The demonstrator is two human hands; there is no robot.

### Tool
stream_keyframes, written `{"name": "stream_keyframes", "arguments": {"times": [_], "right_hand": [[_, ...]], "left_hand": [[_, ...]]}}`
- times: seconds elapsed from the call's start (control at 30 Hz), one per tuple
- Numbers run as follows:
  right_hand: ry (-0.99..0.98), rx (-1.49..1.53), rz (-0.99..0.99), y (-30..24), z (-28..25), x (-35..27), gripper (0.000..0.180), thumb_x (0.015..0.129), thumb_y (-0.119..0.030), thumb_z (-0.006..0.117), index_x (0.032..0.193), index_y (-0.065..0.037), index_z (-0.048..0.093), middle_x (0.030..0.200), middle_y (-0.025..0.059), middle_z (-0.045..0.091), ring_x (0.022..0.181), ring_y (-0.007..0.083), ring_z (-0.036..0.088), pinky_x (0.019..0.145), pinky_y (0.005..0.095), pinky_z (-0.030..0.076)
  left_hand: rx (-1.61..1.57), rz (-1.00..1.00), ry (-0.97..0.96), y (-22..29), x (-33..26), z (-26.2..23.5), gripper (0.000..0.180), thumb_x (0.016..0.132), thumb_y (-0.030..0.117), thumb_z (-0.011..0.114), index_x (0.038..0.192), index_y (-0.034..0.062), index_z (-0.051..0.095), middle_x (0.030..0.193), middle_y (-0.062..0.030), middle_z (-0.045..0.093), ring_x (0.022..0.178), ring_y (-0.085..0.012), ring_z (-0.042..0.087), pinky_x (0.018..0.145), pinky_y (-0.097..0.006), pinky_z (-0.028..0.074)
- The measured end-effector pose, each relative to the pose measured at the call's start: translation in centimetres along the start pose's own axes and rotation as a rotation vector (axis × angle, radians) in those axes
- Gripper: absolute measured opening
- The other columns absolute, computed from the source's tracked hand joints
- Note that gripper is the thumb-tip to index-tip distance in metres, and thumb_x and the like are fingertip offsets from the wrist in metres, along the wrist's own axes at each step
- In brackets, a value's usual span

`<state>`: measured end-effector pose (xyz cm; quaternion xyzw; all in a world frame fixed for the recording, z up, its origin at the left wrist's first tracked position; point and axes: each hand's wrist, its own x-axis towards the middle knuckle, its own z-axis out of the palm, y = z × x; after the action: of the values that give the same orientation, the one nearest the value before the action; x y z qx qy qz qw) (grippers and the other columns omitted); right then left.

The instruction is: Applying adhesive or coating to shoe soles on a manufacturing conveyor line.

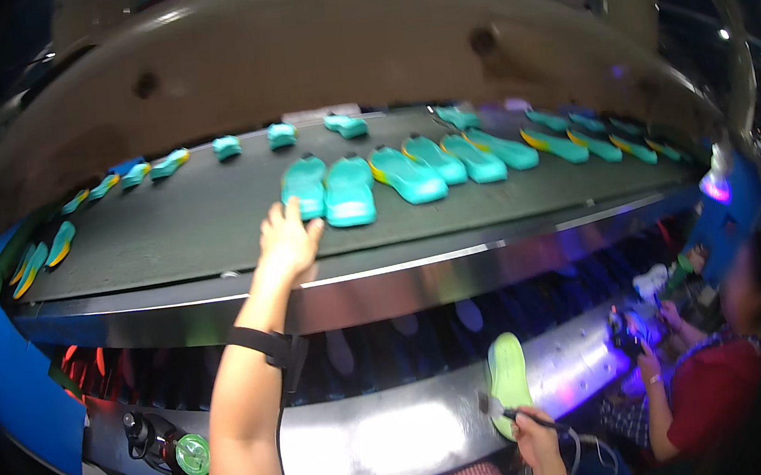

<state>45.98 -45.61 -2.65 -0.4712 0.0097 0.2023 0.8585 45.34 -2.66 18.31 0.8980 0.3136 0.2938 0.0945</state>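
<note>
Down at the bottom edge, closest to the viewer, the right hand (537, 440) is clenched around a thin dark brush (513, 413) whose head rests against a pale green foam shoe sole (509, 380). This sole stands nearly upright, leaning on the shiny curved metal ledge (394, 438) in front of the person.

Higher up, the left hand (285, 242) reaches far forward, with a black strap (266, 342) around the forearm. Its fingers are released and spread, and the fingertips touch the near end of a teal rubber-like shoe sole (303, 186) lying flat on the wide dark conveyor belt (164, 229). Just beside it on the right lies a second teal sole (349, 191), and after that a row of similar teal soles with yellow edges (475, 156) goes on toward the right side. More small teal soles (226, 146) lie along the far edge of the belt.

On the ledge at the left lies a dark bottle with a green cap (168, 446). At the right a neighbouring worker in a red shirt (713, 392) sits with both hands busy; what they hold is too blurred to tell.
</note>
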Motion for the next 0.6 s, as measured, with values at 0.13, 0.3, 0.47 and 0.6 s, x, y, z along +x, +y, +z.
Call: {"name": "stream_keyframes", "arguments": {"times": [0.13, 0.3, 0.47, 0.6], "right_hand": [[0.076, 0.013, -0.056, 0.7, -0.8, 0.2, 0.019, 0.074, 0.003, 0.057, 0.093, 0.003, 0.056, 0.087, 0.0114, 0.059, 0.077, 0.0189, 0.057, 0.063, 0.0261, 0.045], [0.054, 0.009, -0.077, -0.1, -1.4, 0.7, 0.016, 0.076, 0.001, 0.056, 0.092, 0.003, 0.058, 0.087, 0.0111, 0.060, 0.080, 0.0190, 0.057, 0.069, 0.0282, 0.045], [0.026, 0.007, -0.071, -0.4, -0.9, 1.0, 0.016, 0.075, 0.000, 0.058, 0.090, 0.004, 0.058, 0.087, 0.0116, 0.060, 0.080, 0.0182, 0.057, 0.071, 0.0275, 0.044], [-0.030, -0.029, -0.079, -0.7, 0.0, 0.8, 0.016, 0.074, 0.001, 0.058, 0.089, 0.004, 0.059, 0.087, 0.0132, 0.061, 0.078, 0.0186, 0.057, 0.072, 0.0274, 0.044]], "left_hand": [[-0.146, 0.195, 0.338, -0.6, -1.7, -1.2, 0.024, 0.076, 0.023, 0.061, 0.084, 0.0015, 0.053, 0.100, -0.0183, 0.052, 0.097, -0.0349, 0.047, 0.084, -0.040, 0.037], [-1.076, 0.063, 0.740, -1.1, -11.1, -3.9, 0.028, 0.086, 0.019, 0.046, 0.103, -0.0022, 0.050, 0.111, -0.0098, 0.046, 0.101, -0.0178, 0.047, 0.089, -0.031, 0.036], [-1.773, -0.350, -0.224, -3.9, -19.8, -3.8, 0.050, 0.068, 0.005, 0.056, 0.114, -0.0039, 0.040, 0.101, -0.0115, 0.054, 0.088, -0.0207, 0.057, 0.078, -0.033, 0.047], [-2.216, -0.264, -0.518, -5.0, -27.0, 1.2, 0.082, 0.074, 0.054, 0.048, 0.127, -0.0042, 0.026, 0.120, -0.0245, 0.039, 0.101, -0.0401, 0.048, 0.078, -0.051, 0.046]]}}
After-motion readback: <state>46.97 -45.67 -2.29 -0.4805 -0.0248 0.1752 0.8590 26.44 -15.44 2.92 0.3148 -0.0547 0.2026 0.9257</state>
